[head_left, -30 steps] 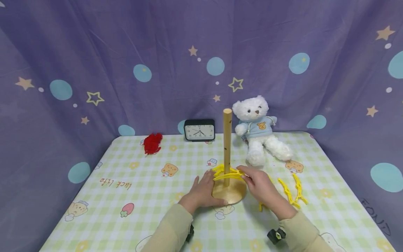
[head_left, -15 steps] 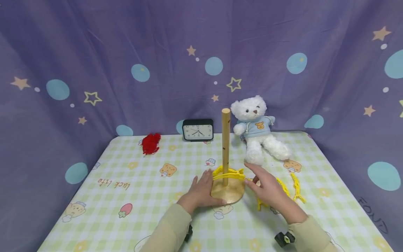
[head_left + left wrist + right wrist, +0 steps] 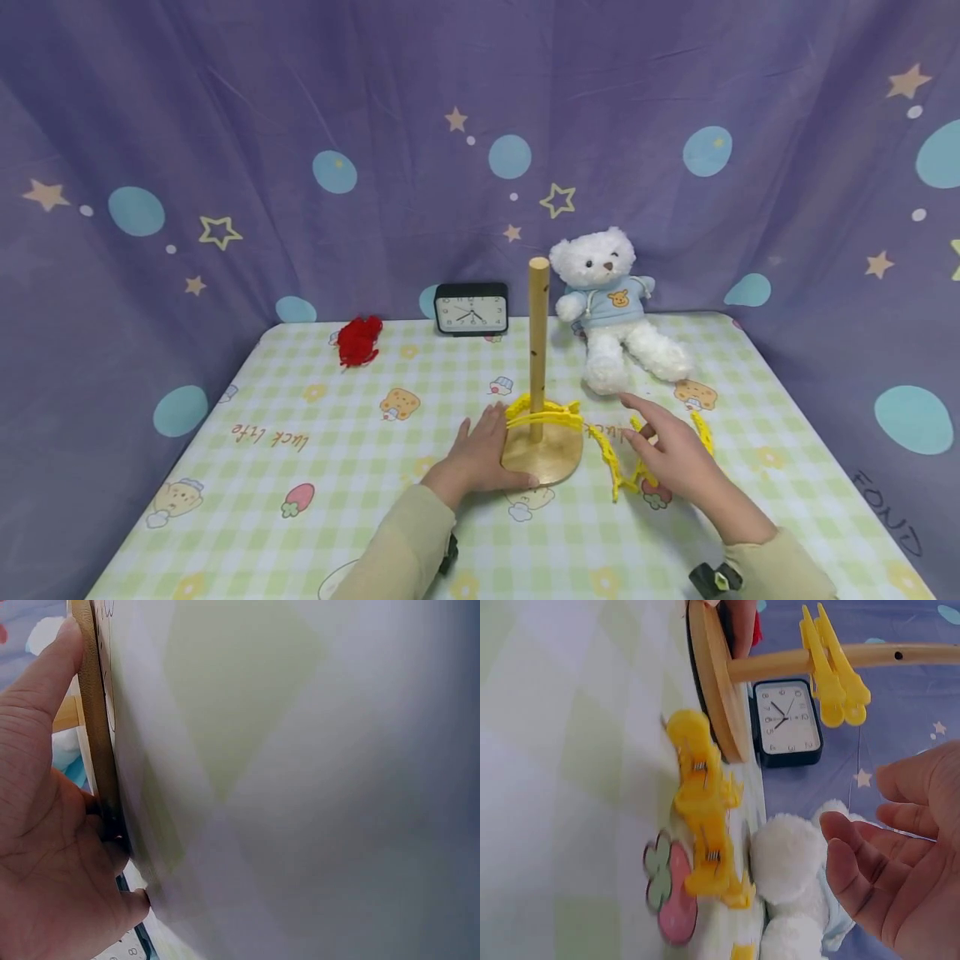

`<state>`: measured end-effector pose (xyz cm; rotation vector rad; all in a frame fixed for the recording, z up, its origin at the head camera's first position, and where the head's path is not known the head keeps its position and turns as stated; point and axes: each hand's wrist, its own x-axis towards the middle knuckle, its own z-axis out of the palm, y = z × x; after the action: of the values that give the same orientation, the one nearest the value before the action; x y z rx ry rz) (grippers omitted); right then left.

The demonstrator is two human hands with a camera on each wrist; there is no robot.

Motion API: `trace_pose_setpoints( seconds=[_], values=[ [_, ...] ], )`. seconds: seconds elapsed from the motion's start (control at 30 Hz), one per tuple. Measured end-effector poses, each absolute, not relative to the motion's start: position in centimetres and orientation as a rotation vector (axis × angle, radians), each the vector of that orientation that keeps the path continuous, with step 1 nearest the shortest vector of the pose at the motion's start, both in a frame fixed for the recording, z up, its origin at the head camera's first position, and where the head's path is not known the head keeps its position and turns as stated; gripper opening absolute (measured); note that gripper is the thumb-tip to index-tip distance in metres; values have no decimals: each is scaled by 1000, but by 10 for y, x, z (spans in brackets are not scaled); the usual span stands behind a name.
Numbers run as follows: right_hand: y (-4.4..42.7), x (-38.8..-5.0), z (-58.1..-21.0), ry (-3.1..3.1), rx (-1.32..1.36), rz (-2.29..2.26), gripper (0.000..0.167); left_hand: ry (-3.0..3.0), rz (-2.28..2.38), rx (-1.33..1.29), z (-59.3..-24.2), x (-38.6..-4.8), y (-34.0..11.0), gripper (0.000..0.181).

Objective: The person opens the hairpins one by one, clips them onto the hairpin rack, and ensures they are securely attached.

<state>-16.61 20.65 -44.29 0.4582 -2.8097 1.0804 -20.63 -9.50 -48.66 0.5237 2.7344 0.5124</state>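
A wooden stand (image 3: 537, 333) rises upright from a round base on the table. My left hand (image 3: 476, 454) grips the base's left rim, thumb in front and fingers behind; the left wrist view shows the thumb (image 3: 56, 671) on its edge. Low on the post sit two yellow plastic pieces (image 3: 543, 419), side by side. To the right, my right hand (image 3: 671, 446) hovers with loosely bent fingers over loose yellow pieces (image 3: 606, 458), partly hiding them. In the right wrist view that hand (image 3: 907, 870) holds nothing, and small metal springs show on the loose yellow pieces (image 3: 705, 814).
At the back stand a black alarm clock (image 3: 472, 310) and a white teddy bear (image 3: 611, 333) in a blue hoodie. A red tangled bundle (image 3: 358, 342) lies back left. The checked tablecloth (image 3: 360, 517) covers the table, with a purple curtain (image 3: 420, 67) behind.
My right hand has let go of the yellow pieces on the post and moved right, over the loose ones. The left hand stays on the base.
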Motion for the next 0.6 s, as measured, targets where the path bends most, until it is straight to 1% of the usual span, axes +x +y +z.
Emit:
trace_pose_setpoints(
  seconds=[0.4, 0.6],
  values=[
    [247, -156, -449, -2811, 383, 1013, 51, 2711, 469, 515, -476, -204, -94, 119],
    [266, -153, -452, -2849, 289, 931, 55, 2701, 474, 502, -472, -202, -94, 119]
  ],
)
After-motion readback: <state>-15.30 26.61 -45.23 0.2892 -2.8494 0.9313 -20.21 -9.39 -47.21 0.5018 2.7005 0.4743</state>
